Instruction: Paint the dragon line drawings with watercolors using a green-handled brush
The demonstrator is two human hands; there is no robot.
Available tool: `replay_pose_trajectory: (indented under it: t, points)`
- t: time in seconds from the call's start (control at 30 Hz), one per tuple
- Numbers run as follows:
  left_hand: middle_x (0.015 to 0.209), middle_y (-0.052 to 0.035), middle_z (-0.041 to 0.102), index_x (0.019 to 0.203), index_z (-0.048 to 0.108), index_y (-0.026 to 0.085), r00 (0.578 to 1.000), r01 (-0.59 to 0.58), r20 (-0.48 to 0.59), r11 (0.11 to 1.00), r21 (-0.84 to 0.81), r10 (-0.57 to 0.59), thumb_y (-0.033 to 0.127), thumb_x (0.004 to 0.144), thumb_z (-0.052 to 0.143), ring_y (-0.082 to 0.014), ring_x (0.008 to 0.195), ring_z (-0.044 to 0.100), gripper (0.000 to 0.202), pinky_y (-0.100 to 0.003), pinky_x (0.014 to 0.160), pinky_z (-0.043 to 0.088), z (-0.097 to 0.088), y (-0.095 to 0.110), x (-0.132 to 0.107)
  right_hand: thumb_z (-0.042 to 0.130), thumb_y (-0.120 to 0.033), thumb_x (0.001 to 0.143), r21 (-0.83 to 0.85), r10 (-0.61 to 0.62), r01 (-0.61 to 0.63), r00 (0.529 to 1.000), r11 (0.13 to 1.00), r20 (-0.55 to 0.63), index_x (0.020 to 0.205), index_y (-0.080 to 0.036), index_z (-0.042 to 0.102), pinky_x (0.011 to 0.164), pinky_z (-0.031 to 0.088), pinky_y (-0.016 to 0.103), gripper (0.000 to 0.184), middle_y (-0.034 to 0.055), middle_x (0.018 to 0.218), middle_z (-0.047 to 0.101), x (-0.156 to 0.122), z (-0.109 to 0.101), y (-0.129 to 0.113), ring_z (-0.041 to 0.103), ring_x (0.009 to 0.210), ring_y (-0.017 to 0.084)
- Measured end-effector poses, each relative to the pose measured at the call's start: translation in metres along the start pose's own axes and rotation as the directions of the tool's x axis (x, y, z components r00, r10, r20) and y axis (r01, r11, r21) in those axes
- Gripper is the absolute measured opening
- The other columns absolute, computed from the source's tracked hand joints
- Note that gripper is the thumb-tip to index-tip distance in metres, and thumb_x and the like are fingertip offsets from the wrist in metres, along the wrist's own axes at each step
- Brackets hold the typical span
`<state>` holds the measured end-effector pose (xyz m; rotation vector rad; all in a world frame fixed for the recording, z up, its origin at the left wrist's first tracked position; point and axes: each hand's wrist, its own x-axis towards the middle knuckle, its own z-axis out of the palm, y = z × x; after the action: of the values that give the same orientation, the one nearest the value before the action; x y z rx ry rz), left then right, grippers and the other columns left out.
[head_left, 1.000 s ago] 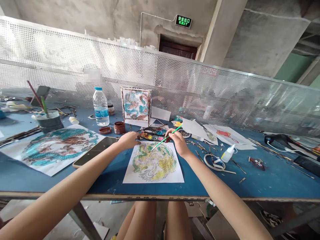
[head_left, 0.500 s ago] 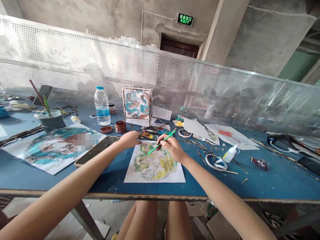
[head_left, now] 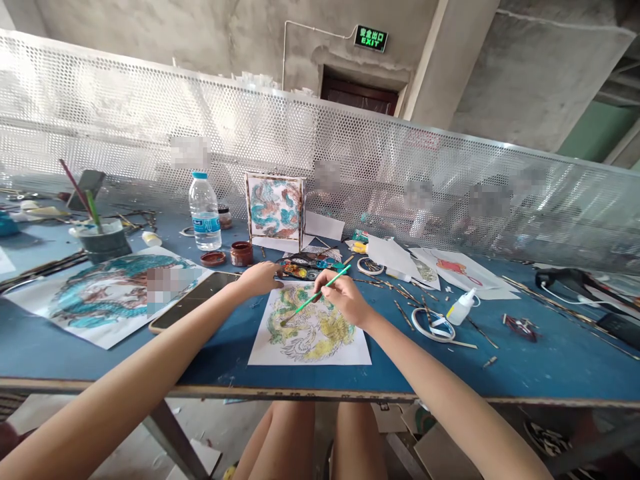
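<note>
My right hand (head_left: 339, 295) is closed around a thin green paintbrush (head_left: 316, 295), whose tip touches the left part of a yellow and green dragon drawing (head_left: 310, 328) on white paper. My left hand (head_left: 261, 277) lies on the top left corner of that paper, fingers curled down, just before a watercolour palette (head_left: 306, 270). The paper lies on the blue table (head_left: 525, 360) near its front edge.
A phone (head_left: 193, 301) lies left of the paper, beside a large teal dragon painting (head_left: 107, 288). Behind stand a water bottle (head_left: 205, 212), small paint jars (head_left: 240, 253), a framed painting (head_left: 274, 208) and a brush pot (head_left: 103, 241). A glue bottle (head_left: 460, 307), tape ring, sticks and papers lie right.
My right hand has moved left and down from the palette to the drawing, so the brush tip now rests on the paper's left part. My left hand has stayed in place.
</note>
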<state>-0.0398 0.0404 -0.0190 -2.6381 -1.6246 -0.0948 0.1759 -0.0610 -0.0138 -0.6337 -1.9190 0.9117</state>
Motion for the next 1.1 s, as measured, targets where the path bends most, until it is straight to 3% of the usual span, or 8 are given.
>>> replay_pose_trajectory:
  t: [0.57,0.8,1.1]
  points:
    - [0.096,-0.0081,0.066,0.101,0.063,0.018,1.000,-0.018,-0.004,1.000,-0.012,0.017,0.038,0.073,0.055,-0.0246,0.091,0.060,0.036,-0.028,0.074,0.046,0.0013,-0.0025,0.0014,0.047,-0.032,0.083,-0.014,-0.021,0.020,0.999,1.000,-0.047,0.078,-0.017,0.056,0.068,0.044,0.029,0.019,0.0015,0.073,0.053,0.0002,-0.0041,-0.0026,0.053,0.068,0.014]
    - [0.100,-0.0088,0.065,0.103,0.063,0.018,1.000,-0.015,0.008,1.000,-0.001,0.015,0.037,0.073,0.055,-0.0247,0.093,0.059,0.037,-0.028,0.075,0.046,0.0001,-0.0013,0.0007,0.047,-0.033,0.084,-0.037,-0.005,0.005,1.000,0.999,0.020,0.078,-0.017,0.058,0.068,0.045,0.029,0.020,0.0014,0.071,0.054,0.0006,-0.0013,-0.0007,0.054,0.067,0.014]
    - [0.101,-0.0090,0.064,0.104,0.062,0.017,0.999,-0.015,0.028,1.000,0.003,0.015,0.036,0.074,0.055,-0.0240,0.094,0.059,0.037,-0.027,0.075,0.045,-0.0019,-0.0003,0.0002,0.047,-0.031,0.084,-0.009,-0.006,0.006,1.000,1.000,-0.015,0.075,-0.017,0.055,0.065,0.045,0.028,0.019,0.0002,0.067,0.051,-0.0003,-0.0071,-0.0027,0.054,0.064,0.013]
